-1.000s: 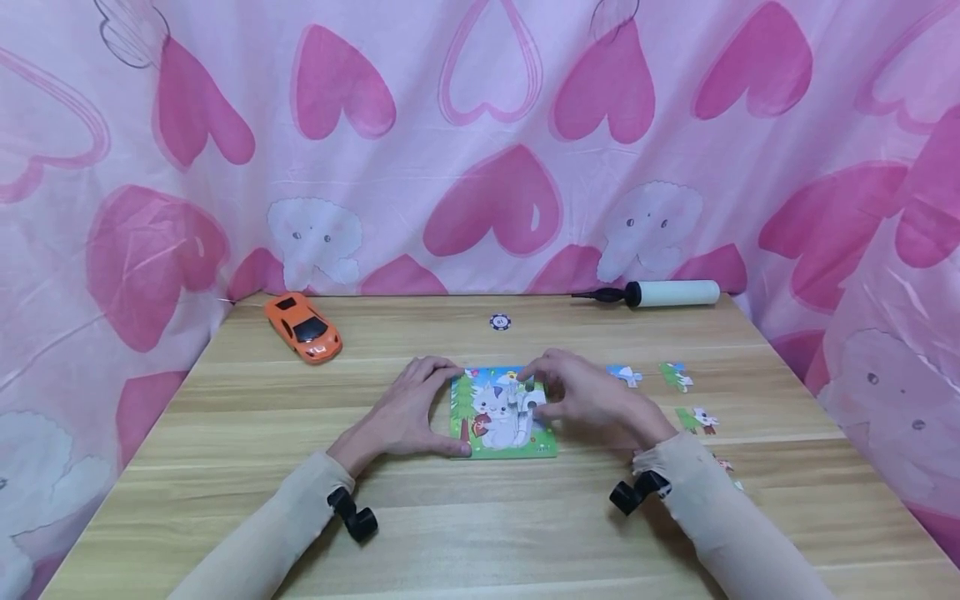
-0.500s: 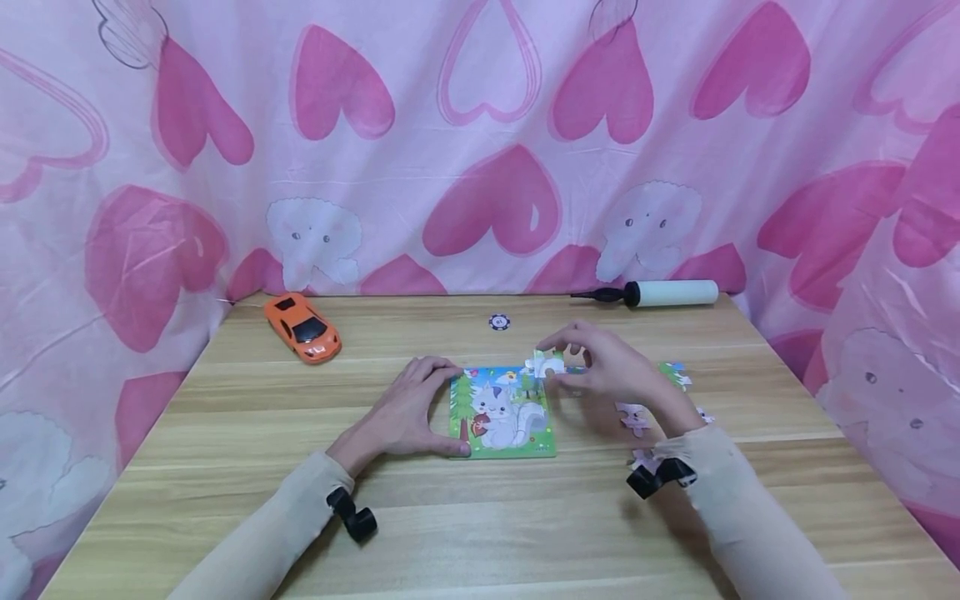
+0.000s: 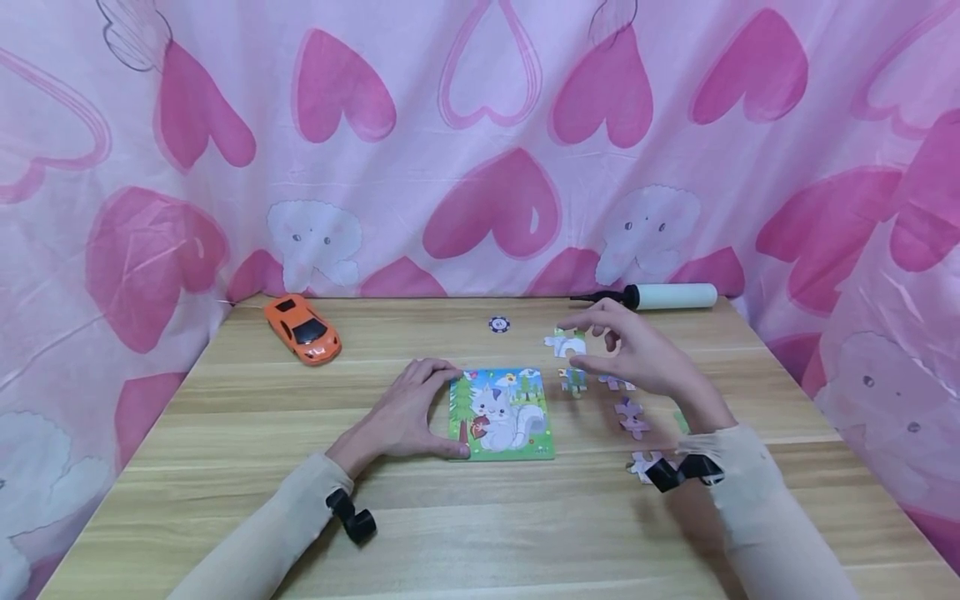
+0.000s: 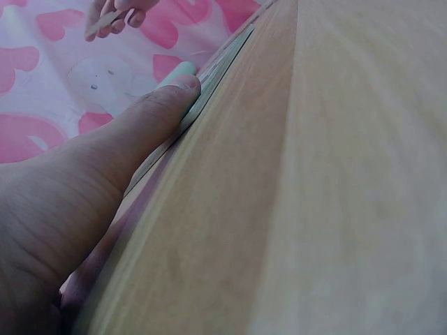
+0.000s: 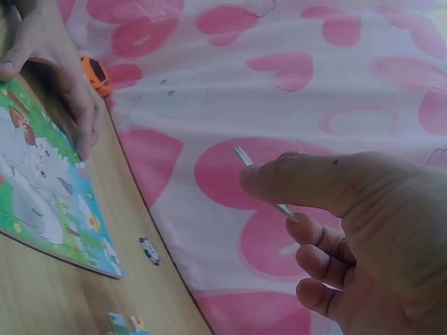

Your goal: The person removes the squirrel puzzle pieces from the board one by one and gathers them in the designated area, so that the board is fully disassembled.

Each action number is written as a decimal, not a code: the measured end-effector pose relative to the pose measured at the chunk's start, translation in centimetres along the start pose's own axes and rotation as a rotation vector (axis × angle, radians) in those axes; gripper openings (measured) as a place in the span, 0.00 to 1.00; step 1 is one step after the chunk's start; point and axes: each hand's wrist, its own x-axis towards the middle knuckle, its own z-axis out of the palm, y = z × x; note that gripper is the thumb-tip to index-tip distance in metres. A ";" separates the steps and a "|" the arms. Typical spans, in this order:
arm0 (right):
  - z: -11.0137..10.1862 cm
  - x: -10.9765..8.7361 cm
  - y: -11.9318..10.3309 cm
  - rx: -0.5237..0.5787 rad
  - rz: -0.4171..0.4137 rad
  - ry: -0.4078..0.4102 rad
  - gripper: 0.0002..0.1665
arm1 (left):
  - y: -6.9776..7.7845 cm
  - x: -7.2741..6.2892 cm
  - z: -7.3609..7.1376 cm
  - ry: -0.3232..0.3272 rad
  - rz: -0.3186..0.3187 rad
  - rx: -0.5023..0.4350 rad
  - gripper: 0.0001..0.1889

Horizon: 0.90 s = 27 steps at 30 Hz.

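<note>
A square puzzle board with a printed grey squirrel lies mid-table. My left hand holds its left side, thumb at the lower left corner and fingers at the upper left. In the left wrist view the thumb lies on the board's edge. My right hand pinches a jigsaw piece, mostly white with some green, raised off the table beyond the board's upper right. Seen edge-on in the right wrist view, the piece sits between thumb and forefinger.
Loose jigsaw pieces lie right of the board, among them a green-blue piece and a purple piece. Behind are a poker chip and a hand pump. An orange toy car stands back left, before a pink curtain.
My right hand has lifted the piece off the board and carried it up and to the right. The left hand keeps its place on the board.
</note>
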 end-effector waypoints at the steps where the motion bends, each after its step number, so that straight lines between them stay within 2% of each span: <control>1: -0.1 -0.1 0.0 0.003 0.004 0.006 0.31 | 0.0 0.0 0.0 -0.001 0.001 0.000 0.67; 7: -0.6 -0.4 -0.3 -0.003 0.002 0.047 0.30 | 0.0 0.0 0.1 -0.002 0.000 0.000 0.67; 16: -1.7 -0.9 -0.9 -0.004 -0.079 0.091 0.28 | 0.1 0.0 0.0 -0.002 -0.003 0.003 0.67; 24: -2.1 -2.1 -0.6 -0.038 0.000 0.051 0.30 | 0.0 0.1 0.0 0.001 0.002 0.007 0.67; 27: -1.7 -2.6 0.0 -0.052 0.000 0.037 0.29 | 0.0 0.0 0.0 0.001 0.007 0.008 0.67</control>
